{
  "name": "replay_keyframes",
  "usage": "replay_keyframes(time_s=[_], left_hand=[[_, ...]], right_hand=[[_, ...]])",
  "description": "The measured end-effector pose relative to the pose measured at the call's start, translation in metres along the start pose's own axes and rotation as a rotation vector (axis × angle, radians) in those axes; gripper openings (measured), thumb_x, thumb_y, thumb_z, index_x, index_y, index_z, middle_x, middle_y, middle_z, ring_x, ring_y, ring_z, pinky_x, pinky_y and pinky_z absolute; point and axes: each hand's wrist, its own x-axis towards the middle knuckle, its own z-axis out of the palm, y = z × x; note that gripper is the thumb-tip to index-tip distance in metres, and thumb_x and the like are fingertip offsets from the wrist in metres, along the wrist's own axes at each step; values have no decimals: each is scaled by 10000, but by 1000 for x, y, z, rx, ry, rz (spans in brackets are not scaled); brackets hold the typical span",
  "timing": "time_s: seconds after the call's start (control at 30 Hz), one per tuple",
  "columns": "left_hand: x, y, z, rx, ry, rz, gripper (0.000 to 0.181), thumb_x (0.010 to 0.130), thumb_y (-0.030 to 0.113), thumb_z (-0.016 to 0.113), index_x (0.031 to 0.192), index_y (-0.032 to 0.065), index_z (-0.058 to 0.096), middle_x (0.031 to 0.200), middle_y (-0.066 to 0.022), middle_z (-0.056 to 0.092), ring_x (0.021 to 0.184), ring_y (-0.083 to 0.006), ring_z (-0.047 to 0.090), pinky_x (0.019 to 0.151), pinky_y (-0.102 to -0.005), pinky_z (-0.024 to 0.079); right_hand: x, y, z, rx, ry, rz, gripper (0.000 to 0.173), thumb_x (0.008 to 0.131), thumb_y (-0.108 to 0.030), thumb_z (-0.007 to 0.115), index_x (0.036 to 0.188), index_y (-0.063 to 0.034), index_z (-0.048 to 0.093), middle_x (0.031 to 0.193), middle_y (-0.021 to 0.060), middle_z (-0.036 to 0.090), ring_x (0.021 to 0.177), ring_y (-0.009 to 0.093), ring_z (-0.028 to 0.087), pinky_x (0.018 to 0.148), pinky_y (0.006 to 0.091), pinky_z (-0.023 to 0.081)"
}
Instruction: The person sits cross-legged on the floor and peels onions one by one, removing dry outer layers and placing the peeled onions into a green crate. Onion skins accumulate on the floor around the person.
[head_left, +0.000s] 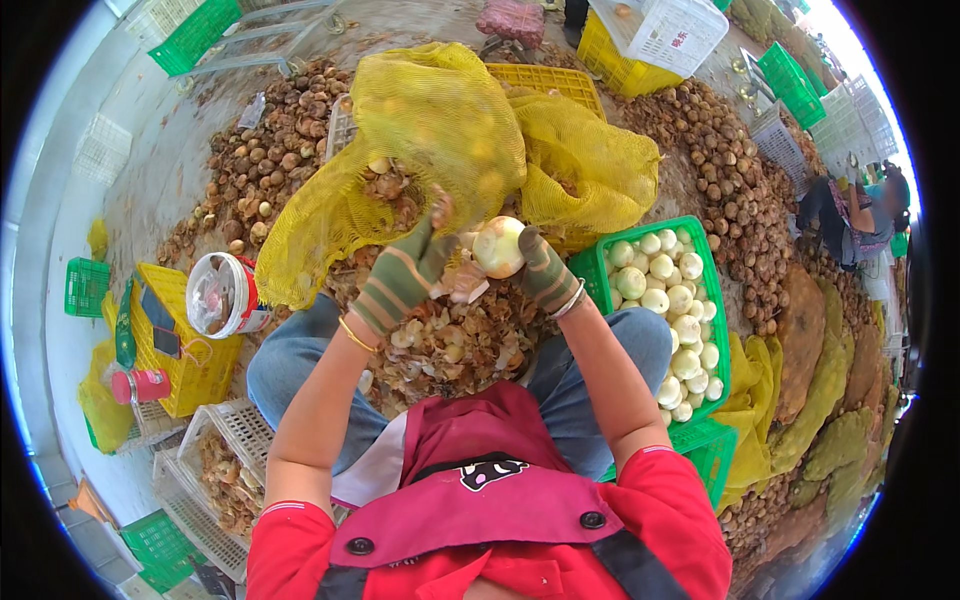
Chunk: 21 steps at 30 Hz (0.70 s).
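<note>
Between my hands is a mostly peeled white onion (498, 247). My right hand (550, 274), in a striped green knit glove, grips its right side. My left hand (401, 277), in a matching glove, is at the onion's left side; its fingers are blurred, and I cannot tell what they hold. Loose onion skin (463, 283) hangs just below the onion, by the left fingers. A heap of shed skins (450, 345) lies between my knees. Directly in front stands a yellow mesh sack (442, 112) with onions and skins showing at its mouth.
A green crate (721, 330) of peeled onions stands by my right knee. Another yellow mesh sack (592, 165) lies ahead. To the left are a white bucket (221, 294) and a yellow crate (191, 375). Unpeeled onions (289, 127) cover the floor. Another person (855, 217) sits far right.
</note>
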Motion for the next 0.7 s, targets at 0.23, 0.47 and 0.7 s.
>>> replay_keyframes(time_s=[0.23,0.47,0.7], left_hand=[[-5,-4,13,475,97,330,432,968,271,639,1309,11,596,709,-144,649,587,-253,644,554,-332,484],[5,13,-1,-556,-8,-323,512,970,438,630,1291,39,618,632,67,479,509,-39,395,467,-214,282],[-8,20,6,241,19,214,472,1001,323,587,1375,38,544,731,-154,640,619,-237,601,579,-325,473]], right_hand=[[3,-5,1,-382,-28,-5,921,822,-802,528,1253,10,569,1135,103,665,1017,194,650,902,315,515],[1,-7,-8,-366,-26,8,958,766,-757,661,1355,-22,488,1185,91,630,1060,189,627,919,319,505],[5,11,-23,35,36,68,937,775,-775,605,1343,-37,496,1204,107,626,1089,223,634,976,363,514]])
